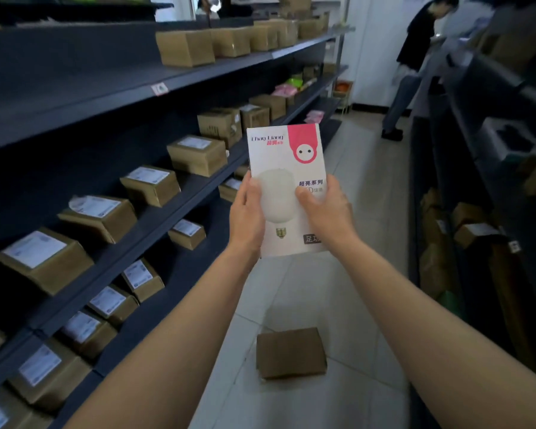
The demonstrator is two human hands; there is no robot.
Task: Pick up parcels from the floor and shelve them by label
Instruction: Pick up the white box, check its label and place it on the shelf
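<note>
I hold a white and pink light-bulb box upright in front of me at chest height, its printed face toward me. My left hand grips its lower left edge. My right hand grips its lower right side, thumb across the front. A plain brown cardboard parcel lies on the tiled floor below my arms. The dark shelving on my left carries several labelled brown parcels on each level.
A second dark shelf unit with brown parcels lines the right side of the narrow aisle. A person in a dark top bends over at the far end. Pale floor tiles run between the shelves.
</note>
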